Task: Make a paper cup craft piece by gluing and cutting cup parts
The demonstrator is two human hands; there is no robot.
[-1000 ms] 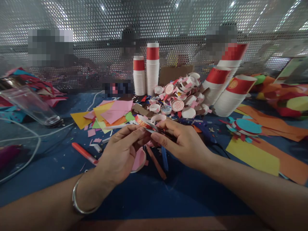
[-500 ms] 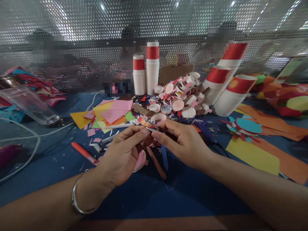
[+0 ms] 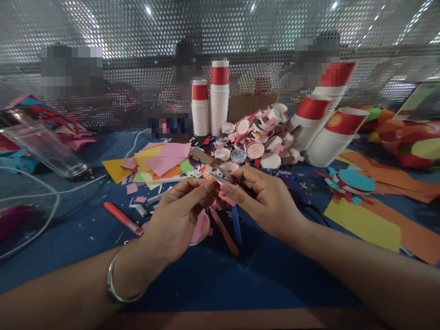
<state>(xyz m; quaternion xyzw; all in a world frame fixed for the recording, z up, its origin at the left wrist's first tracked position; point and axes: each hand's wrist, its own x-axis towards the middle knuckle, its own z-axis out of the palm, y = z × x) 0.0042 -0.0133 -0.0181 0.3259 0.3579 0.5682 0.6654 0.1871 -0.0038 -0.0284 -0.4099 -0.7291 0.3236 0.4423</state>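
Observation:
My left hand point(image 3: 182, 213) pinches a small red piece of paper cup point(image 3: 206, 174) with a gold print, mostly hidden by the fingers. Closed around a pair of scissors point(image 3: 225, 174), my right hand point(image 3: 266, 199) keeps the blades parted beside that piece; the handles are largely covered by the fingers. Below the hands lies a round pink-faced cup bottom point(image 3: 201, 228), partly behind my left hand. A brown stick-like piece point(image 3: 225, 231) and a blue pen-like item point(image 3: 236, 224) lie on the table under my right hand.
Behind the hands is a heap of cut cup bottoms point(image 3: 255, 149). Tall stacks of paper cups point(image 3: 220, 107) and leaning cups point(image 3: 335, 137) stand around it. Coloured paper point(image 3: 168, 156), a red marker point(image 3: 122, 217), a clear tumbler point(image 3: 51, 151) and a white cable point(image 3: 57, 201) lie leftward.
The scissor blades have opened wider beside the red cup piece. Both hands remain almost in place, and the view has shifted slightly.

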